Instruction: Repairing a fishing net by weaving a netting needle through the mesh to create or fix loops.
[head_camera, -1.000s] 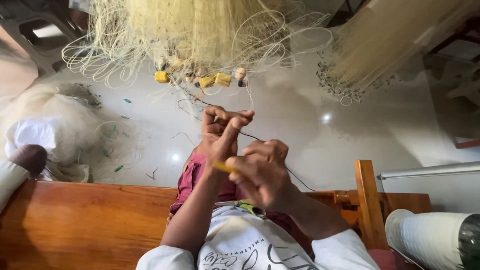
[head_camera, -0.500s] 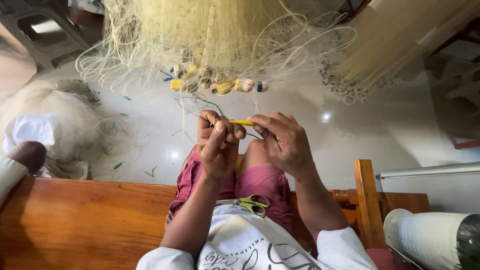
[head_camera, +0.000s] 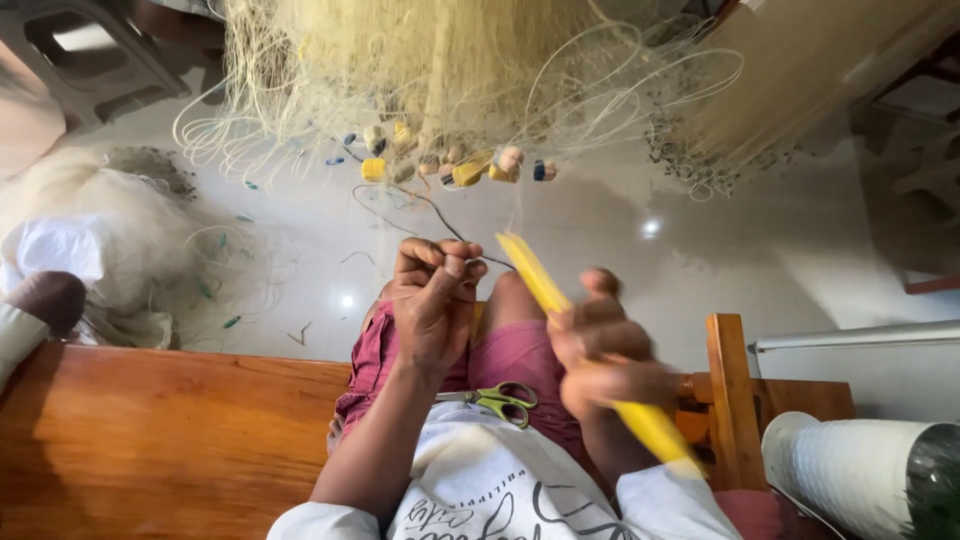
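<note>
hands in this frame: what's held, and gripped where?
Right hand grips a long flat yellow netting needle around its middle, both ends sticking out. Left hand pinches thin dark twine between its fingertips; the twine runs up toward the pale net.

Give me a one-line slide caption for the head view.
Seated on a wooden bench, left hand pinches net line while right hand holds a yellow netting needle; scissors on lap.

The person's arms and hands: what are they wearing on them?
Both hands are bare: the left hand and right hand show no gloves, rings or watch. Short white sleeves end above the elbows, so the forearms are uncovered. The right hand is motion-blurred.
</note>
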